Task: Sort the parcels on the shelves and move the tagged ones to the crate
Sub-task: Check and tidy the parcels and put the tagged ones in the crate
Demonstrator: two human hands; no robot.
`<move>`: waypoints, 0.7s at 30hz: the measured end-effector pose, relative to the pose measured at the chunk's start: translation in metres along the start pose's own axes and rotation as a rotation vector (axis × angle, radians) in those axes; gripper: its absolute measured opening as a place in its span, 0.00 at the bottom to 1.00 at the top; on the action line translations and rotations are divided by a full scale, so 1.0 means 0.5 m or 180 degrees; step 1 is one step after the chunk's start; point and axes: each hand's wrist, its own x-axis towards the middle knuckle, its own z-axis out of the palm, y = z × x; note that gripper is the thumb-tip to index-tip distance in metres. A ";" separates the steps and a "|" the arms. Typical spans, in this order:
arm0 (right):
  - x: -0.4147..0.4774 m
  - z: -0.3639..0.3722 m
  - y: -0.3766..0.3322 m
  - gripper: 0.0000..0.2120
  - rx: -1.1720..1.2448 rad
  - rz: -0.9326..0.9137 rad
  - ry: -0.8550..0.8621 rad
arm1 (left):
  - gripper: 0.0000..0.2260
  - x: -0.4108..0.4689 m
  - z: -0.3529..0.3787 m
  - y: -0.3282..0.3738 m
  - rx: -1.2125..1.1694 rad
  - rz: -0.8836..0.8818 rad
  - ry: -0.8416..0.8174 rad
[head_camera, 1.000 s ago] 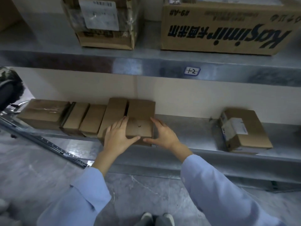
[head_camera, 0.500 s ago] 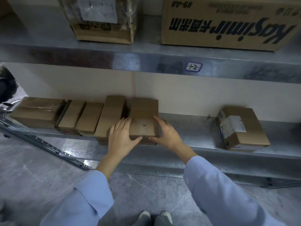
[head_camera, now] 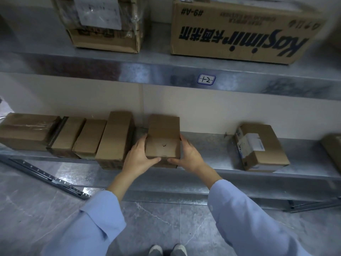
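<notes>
A small plain cardboard parcel (head_camera: 163,137) stands on the lower metal shelf (head_camera: 212,146), a gap apart from the row of parcels on its left. My left hand (head_camera: 139,158) grips its left side, thumb under the front edge. My right hand (head_camera: 190,157) grips its right side the same way. The nearest parcel of the row is a tall narrow box (head_camera: 115,139). Farther right on the same shelf lies a parcel with a white label (head_camera: 258,146). No crate is in view.
Several more brown parcels (head_camera: 29,129) line the shelf's left end. The upper shelf (head_camera: 166,76) carries a plastic-wrapped labelled box (head_camera: 103,23) and a large printed carton (head_camera: 243,32). A metal rail (head_camera: 46,176) lies on the marble floor at the left.
Both hands have taken the parcel by its sides and slid it to the right, opening a gap between it and the tall narrow box.
</notes>
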 end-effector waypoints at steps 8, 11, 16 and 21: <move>-0.010 0.017 -0.002 0.47 0.0121 -0.0125 0.0082 | 0.46 -0.019 -0.003 -0.009 -0.0568 0.0019 -0.0062; -0.021 0.015 -0.007 0.46 0.0385 -0.0184 0.0173 | 0.47 -0.030 -0.007 -0.005 -0.0841 0.0068 -0.0015; -0.038 0.006 -0.015 0.46 0.0786 -0.0192 0.0332 | 0.46 -0.034 -0.013 0.007 -0.1077 0.0106 0.0095; -0.043 -0.007 -0.021 0.46 0.0888 -0.0239 0.0533 | 0.45 -0.029 -0.011 0.024 -0.1237 -0.0007 0.0124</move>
